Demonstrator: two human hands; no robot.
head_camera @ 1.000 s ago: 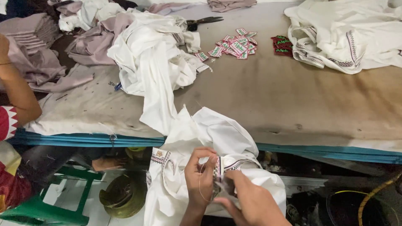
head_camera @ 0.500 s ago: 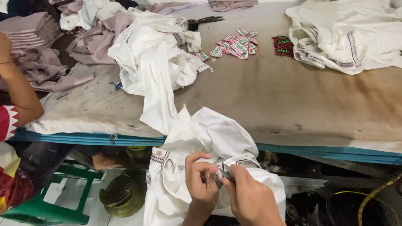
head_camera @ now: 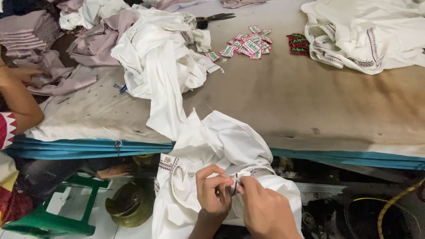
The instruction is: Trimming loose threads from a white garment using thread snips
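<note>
A white garment (head_camera: pixel 217 141) with patterned trim hangs off the table's front edge into my lap. My left hand (head_camera: pixel 213 189) pinches a fold of it near the embroidered band, fingers closed on the cloth. My right hand (head_camera: pixel 264 208) meets it from the right, fingertips closed on the same small fold; something small and pale sits between the fingertips, too small to identify. Both hands are below the table edge at the bottom centre of the view.
A padded brown table (head_camera: pixel 310 97) holds a pile of white garments (head_camera: pixel 159 57), small red and green labels (head_camera: pixel 250 43), scissors (head_camera: pixel 214 18), more white clothes (head_camera: pixel 367 31) and mauve cloth (head_camera: pixel 31 31). Another person's arm (head_camera: pixel 17 99) rests at left. A green stool (head_camera: pixel 57 212) stands below.
My two hands have drawn closer together on the fold of white cloth, the right hand shifting slightly down and right. The other person's arm stays at the left.
</note>
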